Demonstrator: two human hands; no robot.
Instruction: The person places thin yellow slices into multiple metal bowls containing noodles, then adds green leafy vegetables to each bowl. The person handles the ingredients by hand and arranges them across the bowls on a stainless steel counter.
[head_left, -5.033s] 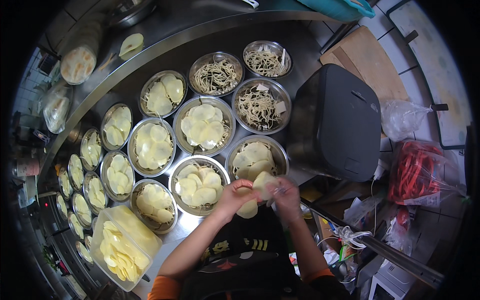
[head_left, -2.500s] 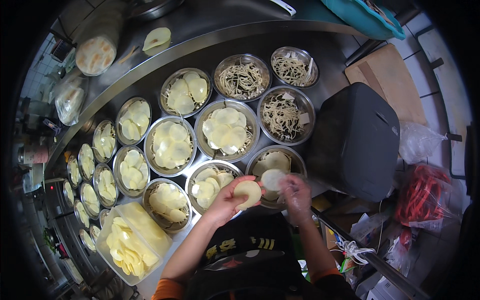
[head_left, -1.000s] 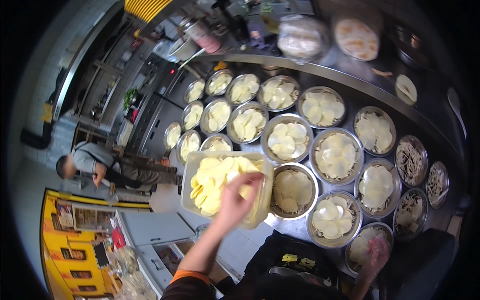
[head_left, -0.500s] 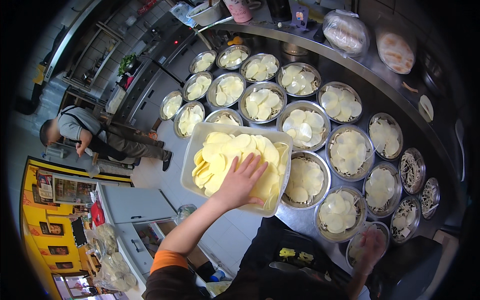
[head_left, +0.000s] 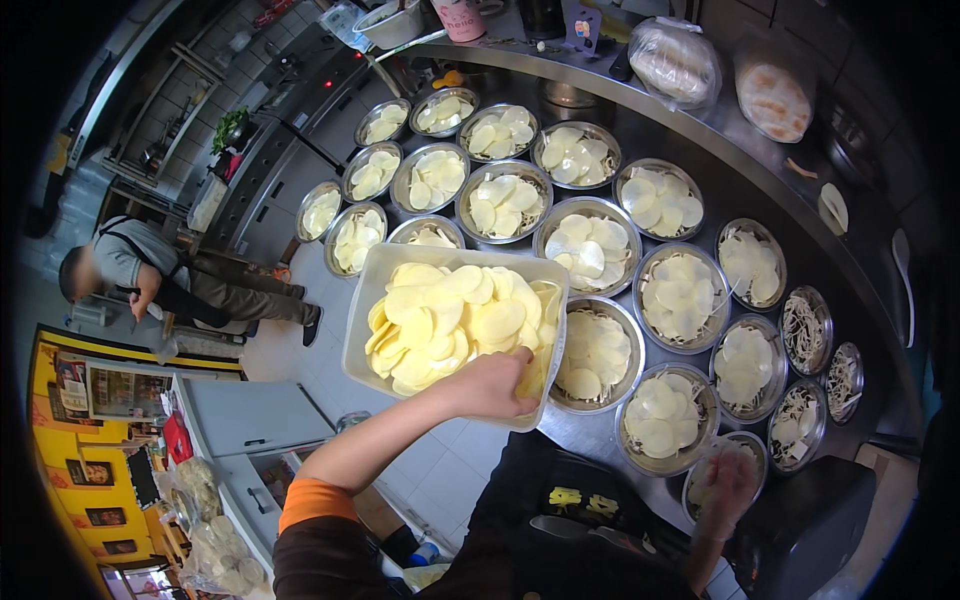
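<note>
A translucent plastic tub (head_left: 356,340), heaped with thin round yellow potato slices (head_left: 440,325), is tilted in front of me. My left hand (head_left: 500,385) reaches into its right corner, fingers curled down among the slices and partly hidden by them. At the lower right, my right hand (head_left: 730,478), smeared by motion and seemingly in a clear glove, is over a metal bowl (head_left: 692,495); its fingers do not show clearly. Beside it stands another metal bowl (head_left: 668,420) with pale slices over thin strips.
Rows of similar metal bowls (head_left: 505,203) cover the steel counter (head_left: 690,225). Two at the right, including one bowl (head_left: 806,330), show mostly pale strips. A shelf (head_left: 600,75) above bears bagged food (head_left: 675,62). Another person (head_left: 150,265) stands at the far left.
My left hand has moved from lying spread on top of the slices to being curled down in the tub's right corner. The whole view has shifted slightly. My right hand stays over its bowl.
</note>
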